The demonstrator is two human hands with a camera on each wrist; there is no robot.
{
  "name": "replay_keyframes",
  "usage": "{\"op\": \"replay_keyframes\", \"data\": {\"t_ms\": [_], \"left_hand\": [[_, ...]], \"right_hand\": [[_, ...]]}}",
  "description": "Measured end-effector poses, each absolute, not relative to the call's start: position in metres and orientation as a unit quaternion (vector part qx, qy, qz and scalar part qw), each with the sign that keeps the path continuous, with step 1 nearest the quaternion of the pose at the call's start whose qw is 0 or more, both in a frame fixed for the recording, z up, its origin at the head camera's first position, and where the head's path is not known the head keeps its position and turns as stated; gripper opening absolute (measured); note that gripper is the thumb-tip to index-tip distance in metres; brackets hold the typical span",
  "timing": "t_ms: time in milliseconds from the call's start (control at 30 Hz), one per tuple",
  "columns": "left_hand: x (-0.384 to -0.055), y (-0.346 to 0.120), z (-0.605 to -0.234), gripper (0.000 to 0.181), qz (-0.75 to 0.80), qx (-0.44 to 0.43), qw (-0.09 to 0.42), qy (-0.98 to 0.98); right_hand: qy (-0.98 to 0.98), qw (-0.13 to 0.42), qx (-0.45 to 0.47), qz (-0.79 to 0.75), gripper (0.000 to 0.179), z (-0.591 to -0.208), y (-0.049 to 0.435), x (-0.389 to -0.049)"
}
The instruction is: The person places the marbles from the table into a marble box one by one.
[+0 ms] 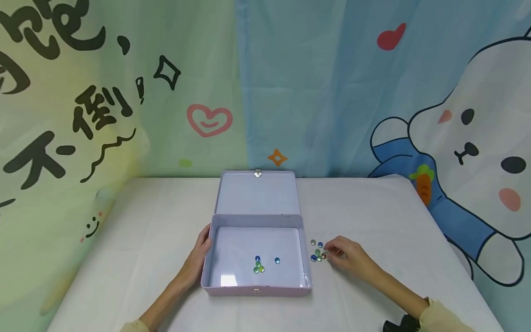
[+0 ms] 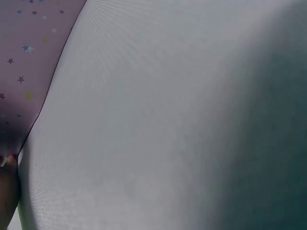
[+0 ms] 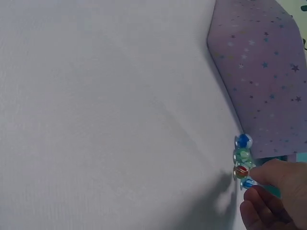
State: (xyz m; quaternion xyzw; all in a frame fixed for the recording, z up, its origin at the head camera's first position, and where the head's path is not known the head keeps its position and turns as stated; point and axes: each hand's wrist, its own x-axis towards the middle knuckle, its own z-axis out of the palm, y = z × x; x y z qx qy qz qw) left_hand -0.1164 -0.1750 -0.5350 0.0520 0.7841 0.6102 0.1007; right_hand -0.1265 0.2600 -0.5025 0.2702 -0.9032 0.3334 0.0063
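Note:
A lilac metal box [image 1: 256, 291] stands on the white table with its lid [image 1: 257, 192] folded back. Inside lie several glass marbles [image 1: 258, 264], mostly in a small cluster, with one blue marble [image 1: 277, 260] apart. My left hand [image 1: 197, 258] holds the box's left wall, its thumb at the rim; in the left wrist view only a bit of it shows by the star-printed side [image 2: 29, 62]. Right of the box, more marbles [image 1: 317, 251] lie loose on the cloth. My right hand [image 1: 348, 256] is beside them, thumb and fingers apart around a blue marble [image 3: 248, 183] and a reddish marble [image 3: 241, 171].
White cloth [image 1: 166, 212] covers the table. Behind it hangs a printed curtain [image 1: 290, 92] with a cartoon animal on the right. A black object [image 1: 401, 323] shows at the right sleeve. The box's outer wall [image 3: 268, 72] rises close to the loose marbles.

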Motion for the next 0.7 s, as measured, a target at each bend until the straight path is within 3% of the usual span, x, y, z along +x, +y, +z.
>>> {"op": "replay_keyframes", "data": {"t_ms": [700], "left_hand": [[-0.117,-0.174,-0.534,0.053,0.616,0.052,0.098,0.78]], "right_hand": [[-0.925,-0.026,0.255,0.282,0.015,-0.507,0.249,-0.127]]}}
